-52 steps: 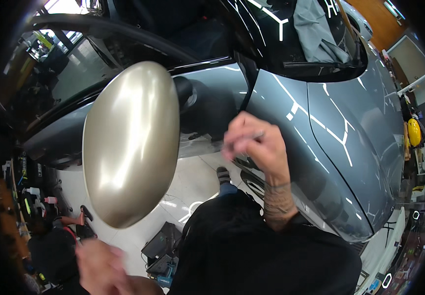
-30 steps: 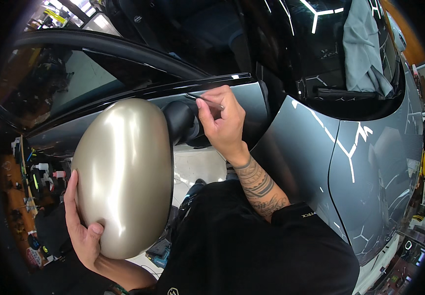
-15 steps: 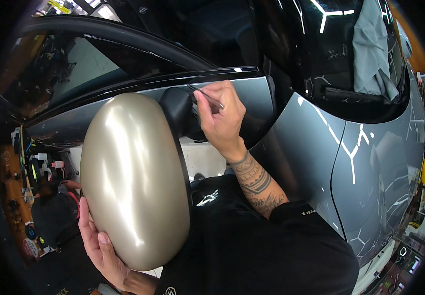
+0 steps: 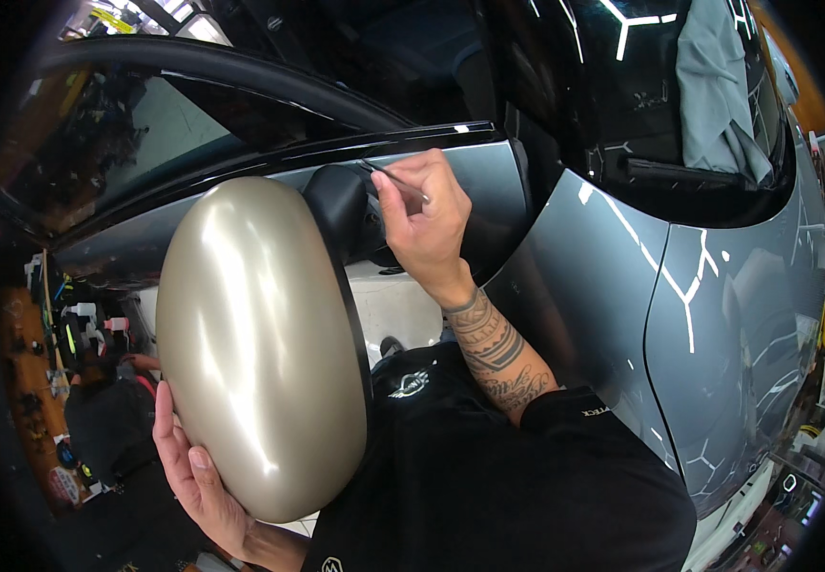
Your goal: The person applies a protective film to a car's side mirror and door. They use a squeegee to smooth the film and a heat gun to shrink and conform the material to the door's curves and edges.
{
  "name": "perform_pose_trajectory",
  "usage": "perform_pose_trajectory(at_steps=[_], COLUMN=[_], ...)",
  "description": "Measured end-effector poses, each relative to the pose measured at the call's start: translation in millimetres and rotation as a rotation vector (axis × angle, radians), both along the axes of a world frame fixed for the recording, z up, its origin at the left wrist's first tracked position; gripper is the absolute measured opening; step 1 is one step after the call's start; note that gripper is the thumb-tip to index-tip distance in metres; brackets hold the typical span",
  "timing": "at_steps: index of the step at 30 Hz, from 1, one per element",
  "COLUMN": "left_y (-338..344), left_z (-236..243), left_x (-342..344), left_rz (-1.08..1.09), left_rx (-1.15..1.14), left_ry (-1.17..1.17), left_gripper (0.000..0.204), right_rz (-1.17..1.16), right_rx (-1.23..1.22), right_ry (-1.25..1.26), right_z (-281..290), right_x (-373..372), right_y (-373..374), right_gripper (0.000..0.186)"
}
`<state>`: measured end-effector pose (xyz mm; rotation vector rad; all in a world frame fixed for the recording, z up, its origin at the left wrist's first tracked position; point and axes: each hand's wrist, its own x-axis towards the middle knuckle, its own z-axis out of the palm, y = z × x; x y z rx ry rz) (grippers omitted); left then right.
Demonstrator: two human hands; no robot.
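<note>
A champagne-gold car side mirror (image 4: 260, 343) with a smooth, rounded cover fills the middle left. My left hand (image 4: 205, 491) grips its lower left edge, the thumb lying on the cover and the fingers along the rim. The mirror's black base (image 4: 338, 205) joins it to the grey car door (image 4: 484, 186). Just right of that base, my right hand (image 4: 427, 214) pinches a slim, dark pen-like tool (image 4: 395, 177). The tool's tip points up and left at the door just under the black window trim (image 4: 412, 140). I cannot make out exactly what the tip touches.
The grey front fender (image 4: 594, 286) curves down on the right. A grey cloth (image 4: 715, 95) drapes over the dark windshield area. The dark side window (image 4: 145, 143) lies at the upper left. Another person in dark clothes (image 4: 112, 415) is at the far left, near cluttered shelves.
The view has shifted slightly, and the car appears a little to the left. My right hand and tool stay near the mirror base; the left hand keeps its hold on the mirror.
</note>
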<state>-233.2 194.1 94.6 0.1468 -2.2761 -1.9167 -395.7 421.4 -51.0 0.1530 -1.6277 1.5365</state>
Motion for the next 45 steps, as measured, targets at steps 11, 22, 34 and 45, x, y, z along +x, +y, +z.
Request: perform_pose_trajectory(at_steps=[11, 22, 34, 45], left_y=[1.1, -4.3, -27.0, -56.2], left_z=[2.1, -1.1, 6.5, 19.8], left_x=[-0.4, -1.9, -28.4, -53.0], left_rz=[-0.018, -0.051, -0.008, -0.141], left_rx=[-0.011, 0.024, -0.208, -0.374], left_ry=[-0.008, 0.012, 0.049, 0.077], left_gripper=[0.063, 0.062, 0.065, 0.058], right_rz=[-0.107, -0.029, 0.261, 0.722], right_rx=[0.196, 0.099, -0.306, 0.295], right_ry=[0.129, 0.114, -0.059, -0.161], right_z=[-1.8, 1.0, 28.6, 64.3], right_x=[-3.3, -5.8, 12.5, -42.1], right_y=[-3.8, -1.3, 41.9, 55.1], right_gripper=[0.019, 0.012, 0.007, 0.008])
